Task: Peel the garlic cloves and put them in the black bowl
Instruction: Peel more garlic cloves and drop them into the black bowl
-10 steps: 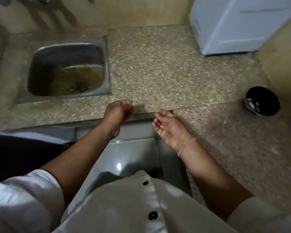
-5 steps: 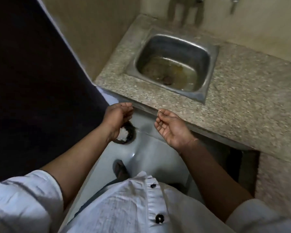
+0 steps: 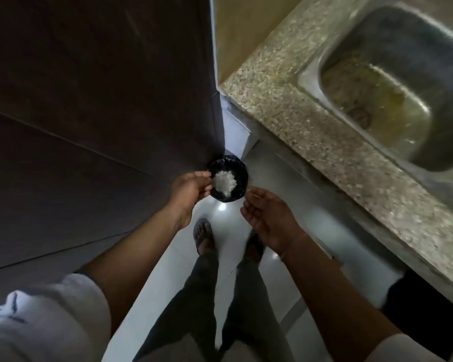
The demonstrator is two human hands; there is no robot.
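Fingers (image 3: 251,218) of the right hand (image 3: 270,218) lie relaxed, palm up, empty; the left hand (image 3: 191,190) curls loosely, contents hidden. Just beyond them, a black container (image 3: 237,171) on the floor holds white flakes (image 3: 224,182). We see no cloves and cannot confirm this is the bowl, so we cannot judge progress.

Pale floor (image 3: 330,231) — black round bin (image 3: 242,176) and sandalled foot (image 3: 203,237) on it.

The counter (image 3: 272,82) is speckled beige and grey, and the sink (image 3: 403,35) is dull steel with a yellow-brown bottom. The left panel (image 3: 89,100) is dark brown. The floor (image 3: 311,231) is glossy white under a black container (image 3: 237,173) (white flakes (image 3: 224,182) inside). The sleeve (image 3: 45,322) is white and the trousers (image 3: 202,296) are dark grey.
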